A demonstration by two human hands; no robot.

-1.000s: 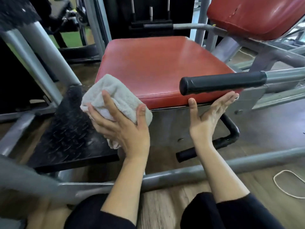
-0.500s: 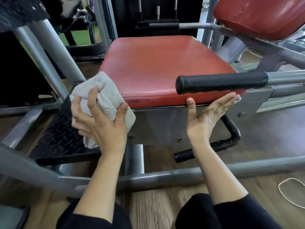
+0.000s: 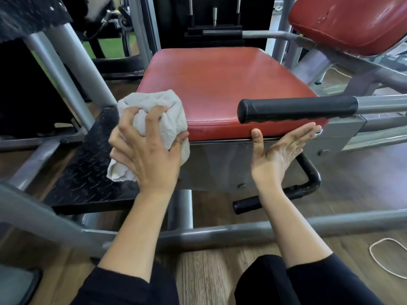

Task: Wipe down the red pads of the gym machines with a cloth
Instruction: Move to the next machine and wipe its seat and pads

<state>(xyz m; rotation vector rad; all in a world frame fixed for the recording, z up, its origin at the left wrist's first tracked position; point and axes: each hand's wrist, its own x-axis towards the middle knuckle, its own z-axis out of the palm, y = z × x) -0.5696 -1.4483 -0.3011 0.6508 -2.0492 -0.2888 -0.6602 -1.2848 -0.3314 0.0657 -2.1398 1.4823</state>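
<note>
The red seat pad (image 3: pixel 220 84) of a gym machine lies in front of me, its front edge facing me. My left hand (image 3: pixel 145 150) grips a bunched light grey cloth (image 3: pixel 154 115) against the pad's front left corner. My right hand (image 3: pixel 277 150) is open, its straight fingers lying along the lower front edge of the pad, thumb pointing up. A second red pad (image 3: pixel 352 20), cracked on its surface, tilts up at the top right.
A black foam handle (image 3: pixel 297 110) on a steel bar crosses just above my right hand. A bent black lever (image 3: pixel 308 188) sits below it. A black checker-plate step (image 3: pixel 88 164) lies left of the seat. Grey frame tubes (image 3: pixel 220 234) run along the wooden floor; a white cord loop (image 3: pixel 387 258) lies at the right.
My left hand has bunched the cloth tighter and brought it right and up, from beside the seat onto its front left corner. My right hand has stayed on the front edge.
</note>
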